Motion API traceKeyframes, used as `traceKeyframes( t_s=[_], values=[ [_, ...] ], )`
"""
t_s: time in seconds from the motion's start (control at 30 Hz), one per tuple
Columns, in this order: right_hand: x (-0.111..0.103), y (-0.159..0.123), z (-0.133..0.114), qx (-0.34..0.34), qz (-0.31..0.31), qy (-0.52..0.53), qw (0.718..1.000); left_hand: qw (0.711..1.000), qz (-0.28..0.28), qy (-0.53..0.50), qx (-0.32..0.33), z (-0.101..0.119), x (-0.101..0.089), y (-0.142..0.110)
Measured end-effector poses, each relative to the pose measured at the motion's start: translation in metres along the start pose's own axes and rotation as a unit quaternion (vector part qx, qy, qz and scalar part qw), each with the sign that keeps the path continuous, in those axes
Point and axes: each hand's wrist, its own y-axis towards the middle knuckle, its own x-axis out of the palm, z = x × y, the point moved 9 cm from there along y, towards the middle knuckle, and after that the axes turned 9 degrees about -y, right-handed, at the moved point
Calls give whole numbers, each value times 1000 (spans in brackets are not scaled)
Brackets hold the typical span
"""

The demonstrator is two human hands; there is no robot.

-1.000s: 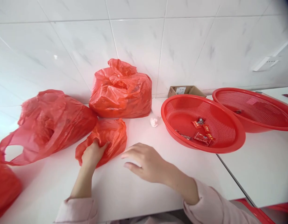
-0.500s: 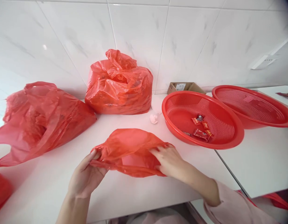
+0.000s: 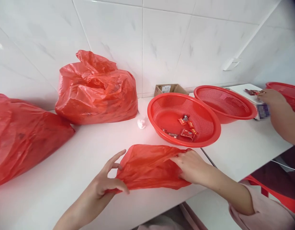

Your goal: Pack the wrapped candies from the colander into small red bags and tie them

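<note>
A small red plastic bag (image 3: 149, 166) lies stretched flat on the white counter (image 3: 66, 172) between my hands. My left hand (image 3: 106, 183) pinches its left edge with thumb and forefinger, the other fingers spread. My right hand (image 3: 189, 164) grips the bag's right edge with curled fingers. Just beyond the bag stands a red mesh basket (image 3: 161, 110) with several small red-wrapped sweets (image 3: 185, 126) in it.
A full red bag (image 3: 97, 91) leans on the tiled wall; another (image 3: 25, 134) lies at the left. A second red basket (image 3: 225, 102), a small cardboard box (image 3: 170, 88) and a crumpled white scrap (image 3: 141, 123) sit behind. Another person's hand (image 3: 271, 97) works at the far right by a third basket (image 3: 284, 89).
The small bag went from bunched under my left hand to lifted and pulled flat between both hands. The view swung right, bringing another person's hand into sight.
</note>
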Motion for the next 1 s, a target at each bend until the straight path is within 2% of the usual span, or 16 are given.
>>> traceKeyframes(
  t_s=[0.07,0.13,0.2,0.27,0.3,0.37,0.4,0.47,0.53,0.6,0.67,0.7,0.83,0.9,0.93,1.0],
  values=[
    [0,-7,-2,-17,-18,16,1000,998,7,60,-25,-9,0,1],
    [-12,-18,-10,-73,-13,63,995,993,33,105,-36,-16,-1,5],
    [-38,-31,-18,-151,18,142,978,992,48,109,-37,-18,0,11],
    [-75,-37,-11,-194,93,210,954,994,64,77,-41,-17,0,19],
    [-91,-35,1,-184,140,224,947,994,78,53,-49,-17,-1,22],
    [-109,-17,35,-110,209,201,951,991,115,4,-68,-19,-6,28],
    [-108,-2,52,-62,213,168,960,988,130,-17,-80,-21,-7,30],
    [-87,32,75,-4,146,85,986,983,139,-53,-105,-29,-7,33],
    [-58,59,80,-17,61,44,997,980,106,-103,-134,-40,1,36],
    [-39,73,81,-33,24,46,998,966,41,-196,-163,-48,15,37],
    [-34,78,82,-28,29,66,997,934,-7,-306,-185,-50,26,36],
    [-34,79,82,-26,31,78,996,916,-14,-353,-191,-49,28,35],
    [-46,81,92,-20,27,147,989,865,34,-459,-200,-46,23,30],
    [-58,76,98,-19,40,223,974,853,63,-477,-202,-46,20,27],
    [-65,72,101,-21,49,292,955,848,74,-483,-203,-46,19,26],
    [-76,58,103,-21,65,456,888,837,83,-502,-202,-46,20,26]
  ],
)
